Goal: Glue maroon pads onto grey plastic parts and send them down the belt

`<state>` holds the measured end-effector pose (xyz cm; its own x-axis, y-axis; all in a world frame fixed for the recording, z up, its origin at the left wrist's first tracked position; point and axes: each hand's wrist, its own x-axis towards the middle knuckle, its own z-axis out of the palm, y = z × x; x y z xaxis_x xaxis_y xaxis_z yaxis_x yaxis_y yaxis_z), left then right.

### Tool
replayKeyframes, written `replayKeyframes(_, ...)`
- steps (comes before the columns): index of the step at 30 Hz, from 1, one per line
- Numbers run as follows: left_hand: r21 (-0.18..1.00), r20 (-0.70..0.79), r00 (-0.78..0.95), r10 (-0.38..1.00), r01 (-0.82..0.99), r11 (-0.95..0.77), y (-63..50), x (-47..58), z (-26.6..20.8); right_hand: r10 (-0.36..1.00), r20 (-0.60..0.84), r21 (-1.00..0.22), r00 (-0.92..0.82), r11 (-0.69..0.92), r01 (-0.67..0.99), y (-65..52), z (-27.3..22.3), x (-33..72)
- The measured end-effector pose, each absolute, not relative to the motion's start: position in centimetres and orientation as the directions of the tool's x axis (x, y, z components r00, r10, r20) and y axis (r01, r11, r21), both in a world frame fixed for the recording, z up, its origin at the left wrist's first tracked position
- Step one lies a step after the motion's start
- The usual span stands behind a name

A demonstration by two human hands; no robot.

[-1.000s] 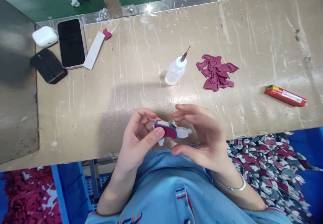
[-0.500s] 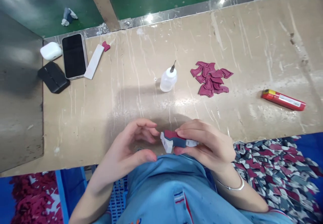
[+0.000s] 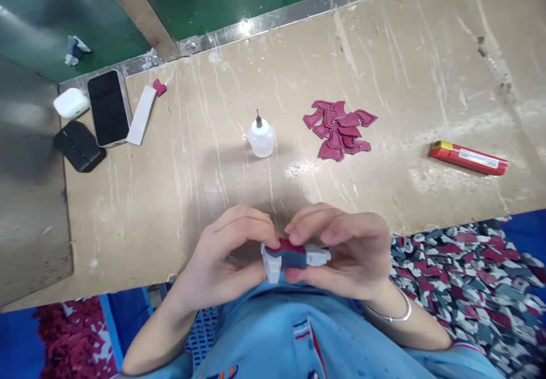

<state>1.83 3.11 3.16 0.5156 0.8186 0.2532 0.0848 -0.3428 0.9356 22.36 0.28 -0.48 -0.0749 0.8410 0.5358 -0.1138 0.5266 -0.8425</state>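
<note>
Between my two hands, close to my body, is a small moulded part in blue-grey and white with a maroon piece on its top face. My left hand grips its white left end between fingers and thumb. From the other side my right hand pinches it, fingertips on the maroon top and thumb underneath. Beyond the hands a small white squeeze bottle with a thin needle tip stands upright on the bench. To its right lies a loose pile of maroon flat pieces.
A red and yellow tube-like object lies at the right. At the left are a phone, a white case, a black box and a white strip. Bins hold finished-looking parts and maroon pieces.
My left hand has moved in and closed on the part's white end; before, it was open beside it. The right fingertips have shifted along the maroon top. The camera view has turned slightly.
</note>
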Motion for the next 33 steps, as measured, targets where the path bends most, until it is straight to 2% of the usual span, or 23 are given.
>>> replayKeyframes(4,0.957,0.229,0.461,0.857,0.057,-0.286,2.6,1.8,3.0,0.856,0.51,-0.856,-0.079,0.498,-0.139,-0.3,-0.4,22.1)
replayKeyframes(13,0.893,0.361,0.481,0.799,0.07,-0.445,2.2,1.8,2.3,0.842,0.53,-0.843,-0.105,0.509,-0.174,-0.9,-0.6,21.6)
replayKeyframes(17,0.893,0.251,0.608,0.754,0.155,-0.422,2.6,1.2,3.3,0.851,0.518,-0.853,-0.085,0.507,-0.121,-1.2,-0.6,21.6)
replayKeyframes(19,0.855,0.197,0.646,0.737,0.255,-0.452,3.4,0.2,4.2,0.864,0.502,-0.864,-0.026,0.501,-0.036,-1.2,-0.8,22.9)
replayKeyframes(21,0.78,0.195,0.636,0.747,0.361,-0.511,5.1,-1.4,5.2,0.871,0.48,-0.877,0.107,0.473,0.084,-1.3,-1.4,25.7)
replayKeyframes(24,0.66,0.237,0.556,0.797,0.51,-0.552,9.5,-3.3,6.3,0.752,0.57,-0.806,0.331,0.433,0.403,-1.7,-3.2,31.7)
replayKeyframes(25,0.629,0.229,0.513,0.827,0.57,-0.528,11.5,-3.5,6.4,0.688,0.641,-0.724,0.341,0.394,0.565,-1.9,-3.9,33.7)
replayKeyframes(26,0.607,0.214,0.468,0.857,0.624,-0.492,13.8,-3.4,6.4,0.671,0.656,-0.647,0.345,0.265,0.715,-2.2,-4.5,35.5)
replayKeyframes(27,0.576,0.195,0.423,0.885,0.681,-0.452,16.4,-3.1,6.3,0.691,0.656,-0.552,0.304,0.165,0.817,-2.4,-5.1,36.9)
replayKeyframes(28,0.523,0.155,0.393,0.906,0.746,-0.413,19.1,-2.4,6.1,0.719,0.652,-0.469,0.242,0.131,0.873,-2.7,-5.5,38.0)
replayKeyframes(30,0.483,0.139,0.38,0.915,0.78,-0.397,24.5,-0.3,5.3,0.772,0.62,-0.379,0.141,0.137,0.915,-3.3,-5.8,39.0)
replayKeyframes(33,0.43,0.141,0.364,0.921,0.815,-0.388,31.3,3.9,4.2,0.8,0.589,-0.393,0.115,0.158,0.906,-4.4,-5.4,38.7)
